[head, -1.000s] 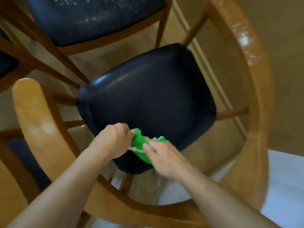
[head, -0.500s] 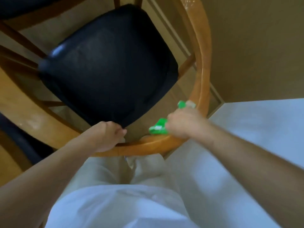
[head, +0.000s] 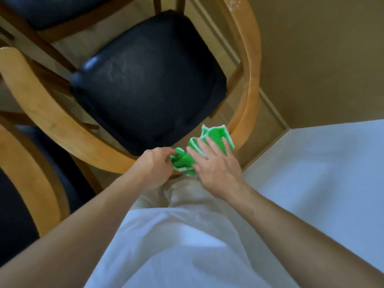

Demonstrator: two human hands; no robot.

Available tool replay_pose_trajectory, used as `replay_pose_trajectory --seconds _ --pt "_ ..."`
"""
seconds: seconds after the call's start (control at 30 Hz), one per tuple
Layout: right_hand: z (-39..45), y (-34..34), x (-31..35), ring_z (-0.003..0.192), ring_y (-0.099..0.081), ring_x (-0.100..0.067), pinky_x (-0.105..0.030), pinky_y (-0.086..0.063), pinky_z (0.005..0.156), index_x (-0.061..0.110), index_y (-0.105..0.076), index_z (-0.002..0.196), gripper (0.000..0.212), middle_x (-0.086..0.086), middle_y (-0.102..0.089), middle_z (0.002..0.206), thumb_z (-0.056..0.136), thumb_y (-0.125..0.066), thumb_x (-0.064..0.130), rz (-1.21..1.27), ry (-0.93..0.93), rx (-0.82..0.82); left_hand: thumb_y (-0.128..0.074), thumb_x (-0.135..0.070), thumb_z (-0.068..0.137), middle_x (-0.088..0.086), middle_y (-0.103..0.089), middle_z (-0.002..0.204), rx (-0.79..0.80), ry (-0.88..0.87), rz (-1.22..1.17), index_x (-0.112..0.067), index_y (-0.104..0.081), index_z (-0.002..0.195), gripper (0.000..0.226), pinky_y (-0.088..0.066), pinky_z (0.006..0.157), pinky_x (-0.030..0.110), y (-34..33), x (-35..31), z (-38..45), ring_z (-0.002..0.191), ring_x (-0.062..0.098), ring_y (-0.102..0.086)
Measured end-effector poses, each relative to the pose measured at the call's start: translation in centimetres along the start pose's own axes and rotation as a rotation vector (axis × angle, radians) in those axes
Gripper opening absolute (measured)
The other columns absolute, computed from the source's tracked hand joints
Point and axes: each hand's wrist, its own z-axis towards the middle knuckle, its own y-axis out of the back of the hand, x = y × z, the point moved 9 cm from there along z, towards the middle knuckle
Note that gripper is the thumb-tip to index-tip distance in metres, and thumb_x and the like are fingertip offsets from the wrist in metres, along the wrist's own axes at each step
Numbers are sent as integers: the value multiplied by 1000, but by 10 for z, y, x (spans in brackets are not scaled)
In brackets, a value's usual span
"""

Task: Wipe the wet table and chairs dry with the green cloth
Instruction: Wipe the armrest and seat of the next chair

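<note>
A wooden chair (head: pixel 47 119) with a dark padded seat (head: pixel 149 80) stands in front of me, its curved back rail nearest my body. The green cloth (head: pixel 218 136), edged in white, lies bunched over the rail's near right curve. My left hand (head: pixel 154 165) pinches the cloth's left end with curled fingers. My right hand (head: pixel 216 165) rests flat on the cloth with its fingers spread and straight.
A second chair (head: pixel 68 9) with a dark seat stands behind, and another chair's rail (head: pixel 31 173) curves at the lower left. A beige wall (head: pixel 322 59) and skirting rise on the right above a pale floor (head: pixel 322 173). My white shirt fills the bottom.
The cloth moved from the seat's front edge to the back rail. My left hand, resting on the rail half a second ago, now pinches the cloth; my right hand has flattened over it.
</note>
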Motion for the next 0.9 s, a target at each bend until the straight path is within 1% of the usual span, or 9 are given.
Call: replay_pose_trajectory --seconds 0.13,0.23,0.33,0.4,0.47,0.53,0.63,0.73,0.9 --pt "8 23 -124 146 -18 -31 -46 -23 114 19 -30 151 49 -15 -18 159 103 -31 30 403 -477 -123 -43 -20 96 -6 -59 128 -8 -153 -79 -31 -54 132 39 -39 87 17 0 -57 4 113 14 -56" --pt "9 15 -135 133 -39 -33 -40 -34 105 26 -18 153 51 -14 -29 155 104 -29 33 638 -707 -130 -44 -17 96 -2 -60 127 -28 -229 -150 -25 -52 133 39 -38 82 12 2 -95 7 107 11 -57" --pt "-8 16 -100 131 -42 -32 -34 -36 101 25 -18 153 54 -14 -26 156 103 -36 29 725 -614 -165 -45 -11 92 6 -58 131 -56 -310 -151 -16 -51 136 44 -35 93 17 10 -130 14 118 20 -55" --pt "-16 11 -93 125 -48 -28 -25 -39 88 25 -12 154 57 -11 -31 154 103 -37 27 772 -570 -138 -43 -14 93 7 -54 136 -4 -299 -127 -19 -40 143 51 -42 99 26 11 -145 25 119 20 -54" --pt "-15 6 -97 106 -57 -20 -19 -37 72 28 -2 154 63 -10 -44 146 103 -38 25 809 -594 -69 -41 -16 93 7 -56 132 71 -286 -105 -23 -34 146 54 -49 90 32 9 -159 37 111 22 -58" --pt "-8 5 -102 86 -58 -5 -14 -39 61 32 11 151 69 -9 -56 130 103 -38 24 868 -617 1 -41 -17 93 8 -57 129 133 -267 -112 -22 -30 148 56 -49 81 28 8 -169 48 106 22 -60" --pt "8 3 -119 89 -56 -3 -14 -43 68 36 17 148 69 -3 -55 128 104 -35 28 998 -672 27 -41 -18 94 8 -59 123 184 -240 -181 -19 -32 146 53 -49 77 26 9 -176 63 99 20 -60" --pt "31 3 -148 105 -45 -11 -30 -39 83 36 11 151 69 -3 -44 142 103 -38 32 1050 -718 17 -39 -16 96 12 -56 130 209 -210 -201 -14 -29 148 53 -50 87 30 15 -179 81 108 24 -59" --pt "86 7 -197 113 -49 -19 -29 -41 80 40 18 148 76 -8 -32 152 101 -42 31 969 -644 66 -45 -11 92 4 -56 130 165 -49 -492 -24 -41 141 50 -49 94 30 33 -191 117 111 18 -57"
